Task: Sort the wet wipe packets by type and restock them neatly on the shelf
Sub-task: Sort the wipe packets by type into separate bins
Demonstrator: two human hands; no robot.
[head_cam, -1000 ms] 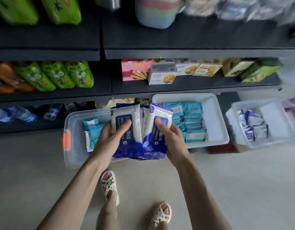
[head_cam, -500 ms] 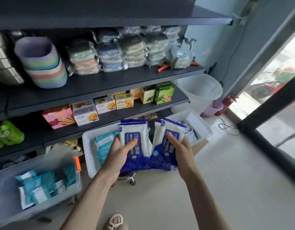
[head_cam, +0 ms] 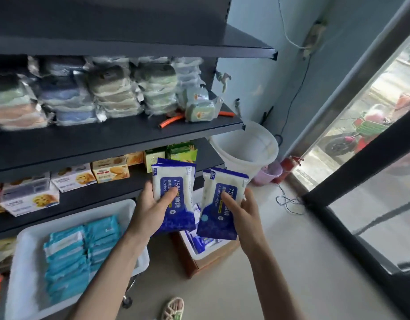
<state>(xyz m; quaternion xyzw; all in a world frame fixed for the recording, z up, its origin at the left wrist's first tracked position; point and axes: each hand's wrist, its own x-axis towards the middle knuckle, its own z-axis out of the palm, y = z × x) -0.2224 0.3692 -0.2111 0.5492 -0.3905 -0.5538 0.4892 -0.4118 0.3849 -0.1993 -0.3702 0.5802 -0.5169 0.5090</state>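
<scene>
Slippage risk tbh: left hand (head_cam: 151, 210) and right hand (head_cam: 246, 214) each grip alcohol wipe packets (head_cam: 176, 181), thumb-pinned only, so slick wrappers could slide out.

A small shop: dark shelves (head_cam: 121, 137) stocked with boxed biscuits (head_cam: 110, 169) and rows of wrapped goods (head_cam: 116, 93)

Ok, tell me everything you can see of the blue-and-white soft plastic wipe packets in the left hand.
The blue-and-white soft plastic wipe packets are a small stack: a second packet's blue edge shows behind the front one. The front is white with dark blue top seal and bottom, and a blue label reading 75% and Alcohol. Held nearly upright in the air, label facing the camera. The left hand grips them, thumb across the label. The right hand holds a matching packet.
</scene>
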